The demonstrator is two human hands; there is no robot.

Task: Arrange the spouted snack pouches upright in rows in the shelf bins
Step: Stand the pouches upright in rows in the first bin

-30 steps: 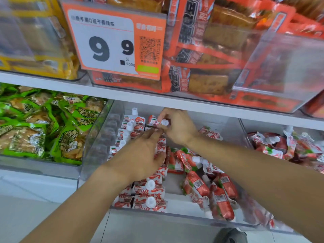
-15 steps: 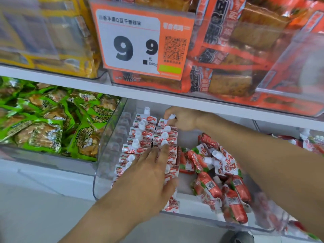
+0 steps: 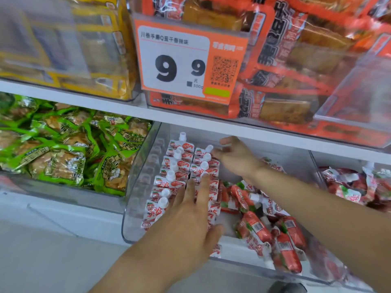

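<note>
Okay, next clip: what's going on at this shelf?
A person is tidying spouted snack pouches in a clear shelf bin. Two upright rows of pouches stand at the bin's left side. The left hand lies flat, fingers straight, on the front of those rows, and the right hand touches the rearmost pouches. A loose heap of pouches lies unsorted in the right part of the bin.

Counts, head view. Hands: 2, left hand [image 3: 186, 225] and right hand [image 3: 234, 157]. Price tag [image 3: 190, 64]: 1. Clear bins on the lower shelf: 3 in view; middle bin [image 3: 135, 208] holds the spouted pouches. Upright pouch rows [image 3: 182, 166]: 2; about 7 white caps show in the left row, about 4 in the right, the rest hidden by the left hand. Loose pouches [image 3: 262, 227] lying flat: heap, not countable. Green packets [image 3: 63, 157]: too many overlapping to count.
</note>
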